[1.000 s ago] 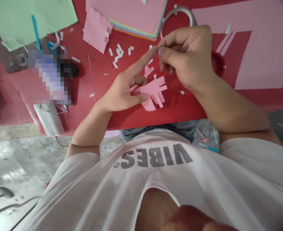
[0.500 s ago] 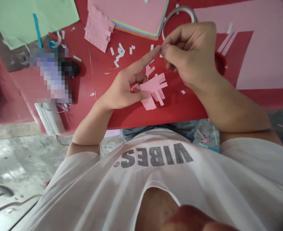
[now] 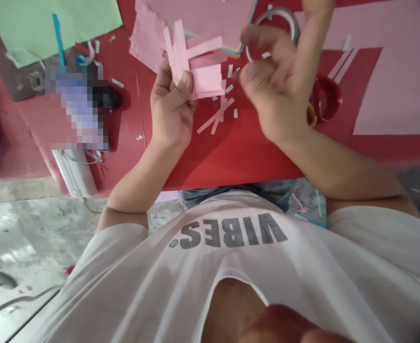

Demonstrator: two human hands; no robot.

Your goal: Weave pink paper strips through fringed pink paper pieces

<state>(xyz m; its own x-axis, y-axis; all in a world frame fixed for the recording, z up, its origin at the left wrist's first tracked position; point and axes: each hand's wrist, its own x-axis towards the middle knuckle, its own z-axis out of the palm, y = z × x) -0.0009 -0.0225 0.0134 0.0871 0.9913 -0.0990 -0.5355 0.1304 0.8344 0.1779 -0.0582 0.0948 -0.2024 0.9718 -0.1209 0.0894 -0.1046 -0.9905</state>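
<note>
Between the thumb and fingers of my left hand [image 3: 174,105] is a pink paper piece [image 3: 207,81] with strips sticking out upward and to the right. My right hand [image 3: 281,81] is raised to its right, fingers spread and slightly blurred, with nothing visible in them. Loose pink strips [image 3: 215,116] lie crossed on the red table just below the held piece. Small white scraps [image 3: 230,71] are scattered between my hands. Behind my left hand lies a pink woven paper square [image 3: 146,38], partly covered by the held strips.
A tape roll [image 3: 295,26] sits behind my right hand, red scissors handles [image 3: 329,97] beside it. Pink sheets [image 3: 395,95] lie right, stacked coloured paper [image 3: 210,16] at the back, green paper [image 3: 53,28] back left. A white power bank [image 3: 75,174] is near the front edge.
My left hand has moved up and turned, carrying the pink piece away from the table edge. My right hand has separated from the left fingertip and opened. The crossed strips are now uncovered.
</note>
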